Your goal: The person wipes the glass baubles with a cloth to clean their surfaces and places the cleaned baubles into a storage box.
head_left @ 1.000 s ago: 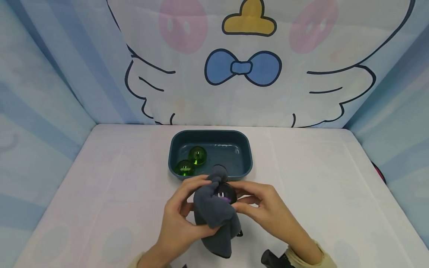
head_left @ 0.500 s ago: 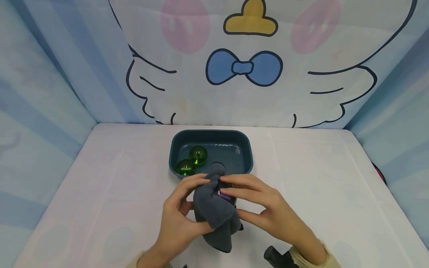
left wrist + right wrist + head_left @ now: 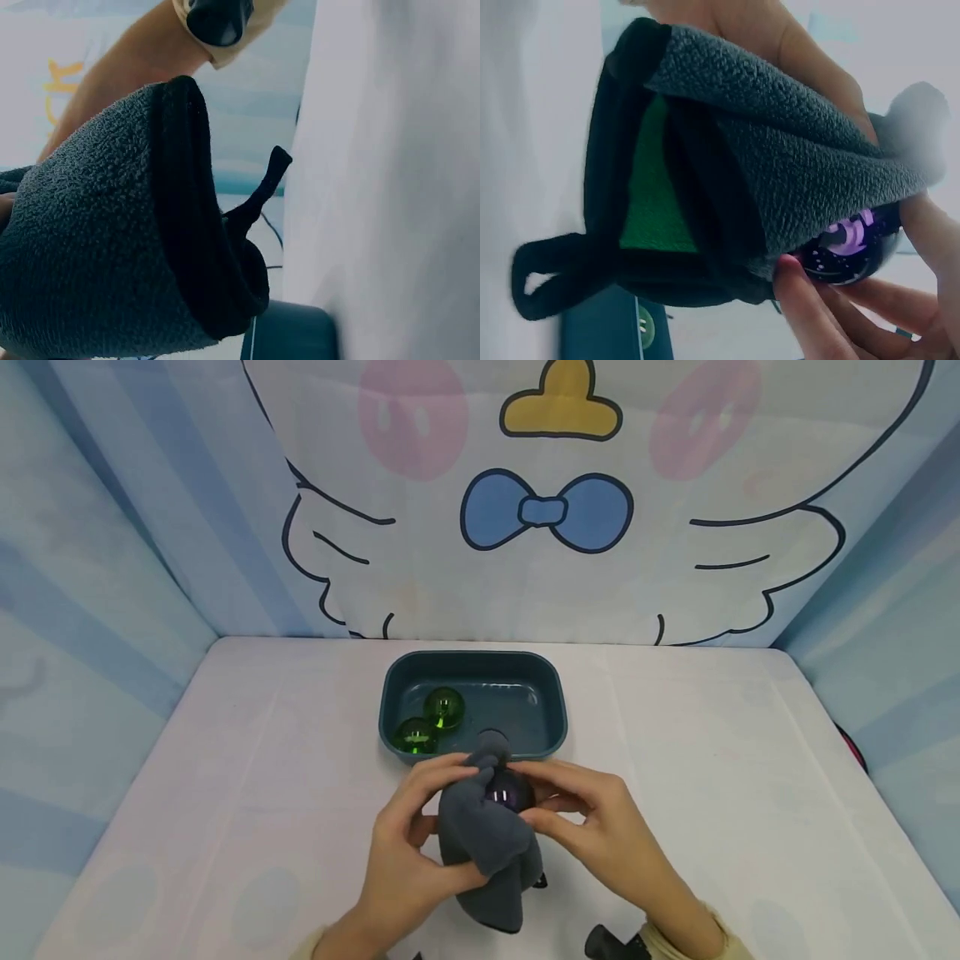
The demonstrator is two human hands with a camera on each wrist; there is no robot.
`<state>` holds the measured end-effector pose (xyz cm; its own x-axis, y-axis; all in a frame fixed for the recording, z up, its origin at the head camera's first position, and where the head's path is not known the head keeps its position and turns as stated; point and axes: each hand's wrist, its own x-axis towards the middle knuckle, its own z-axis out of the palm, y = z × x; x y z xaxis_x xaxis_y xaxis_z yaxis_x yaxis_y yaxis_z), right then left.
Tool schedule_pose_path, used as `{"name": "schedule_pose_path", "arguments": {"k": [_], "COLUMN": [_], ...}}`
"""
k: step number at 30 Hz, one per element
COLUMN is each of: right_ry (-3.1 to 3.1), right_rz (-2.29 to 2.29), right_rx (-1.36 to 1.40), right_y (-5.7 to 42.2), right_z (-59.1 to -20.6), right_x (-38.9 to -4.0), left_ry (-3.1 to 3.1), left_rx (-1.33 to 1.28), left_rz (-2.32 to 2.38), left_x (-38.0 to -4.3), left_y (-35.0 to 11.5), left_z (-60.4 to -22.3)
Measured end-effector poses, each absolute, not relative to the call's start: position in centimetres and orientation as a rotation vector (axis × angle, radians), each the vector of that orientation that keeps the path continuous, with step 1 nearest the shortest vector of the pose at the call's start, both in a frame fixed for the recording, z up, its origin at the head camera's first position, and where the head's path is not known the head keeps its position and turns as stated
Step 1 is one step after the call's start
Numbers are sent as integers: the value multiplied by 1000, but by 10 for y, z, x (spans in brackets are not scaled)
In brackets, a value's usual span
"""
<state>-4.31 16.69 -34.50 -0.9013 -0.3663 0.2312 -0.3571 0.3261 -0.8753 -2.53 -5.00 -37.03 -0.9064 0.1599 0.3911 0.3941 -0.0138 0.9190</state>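
My left hand (image 3: 412, 852) grips a bunched dark grey towel (image 3: 480, 839) from its left side. A glossy dark ball (image 3: 512, 791) sits against the cloth's right side, partly covered by it. My right hand (image 3: 600, 818) holds that ball between the thumb and fingers. In the right wrist view, purple markings and pale specks show on the ball (image 3: 855, 251). There the towel (image 3: 780, 142) has black edging, a hanging loop and a green inner face. Seen from the left wrist, the towel (image 3: 97, 225) droops above the white table, hiding the ball.
Just beyond the hands stands a dark teal tray (image 3: 517, 697). Two clear green balls, one nearer (image 3: 416, 736) and one farther (image 3: 444, 707), lie in its left part. Patterned cloth walls (image 3: 555, 585) enclose the table's back and sides. A black device (image 3: 611, 942) sits by the right sleeve.
My right fingers, spread over the ball half a second ago, have drawn back to its right side and hold it again. The ball's purple marking has shifted in the head view. My left hand keeps its grip.
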Motion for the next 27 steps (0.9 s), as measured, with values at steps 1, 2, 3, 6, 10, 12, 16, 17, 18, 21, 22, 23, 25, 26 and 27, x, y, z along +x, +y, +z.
{"name": "schedule_pose_path", "arguments": {"k": [1, 2, 3, 6, 10, 12, 16, 17, 18, 21, 22, 23, 25, 26, 27], "right_ry": [2548, 2544, 2536, 2513, 2510, 2542, 2592, 2600, 2599, 2596, 2598, 2598, 2605, 2609, 2616], "right_rz": [-1672, -1666, -1660, -1617, -1536, -1480, -1376, -1349, -1342, -1342, -1354, -1374, -1409, -1426, -1448], "right_rx": [-663, -648, -647, -673, -791, -899, -1146, -1189, -1233, -1310, -1335, -1360, -1386, -1384, -1369], "right_y": [167, 167, 168, 168, 168, 170, 176, 177, 177, 176, 177, 176, 176, 176, 175], "right_z": [-345, -345, -345, -345, -344, -342, -339, -339, -340, -342, -343, -344, -345, -346, -347], "right_x": [-43, -43, -44, -44, -45, -45, -46, -46, -47, -49, -50, -51, -52, -53, -53], "left_ry": [-2076, -2077, -2079, -2086, -2076, -2066, -2058, -2059, -2057, -2049, -2046, -2041, -2033, -2034, -2038], "left_rx": [-589, -583, -572, -543, -522, -520, -517, -518, -518, -524, -527, -532, -545, -545, -544], "left_rz": [-2042, -2037, -2034, -1998, -1968, -1970, -2020, -2030, -2041, -2060, -2064, -2067, -2067, -2068, -2066], "left_x": [-25, -25, -25, -26, -27, -28, -28, -28, -28, -29, -29, -29, -29, -29, -29], "left_y": [-49, -49, -49, -48, -48, -48, -47, -47, -47, -46, -46, -46, -46, -47, -48], "left_z": [-371, -371, -372, -372, -371, -371, -372, -372, -373, -374, -374, -374, -374, -374, -374]}}
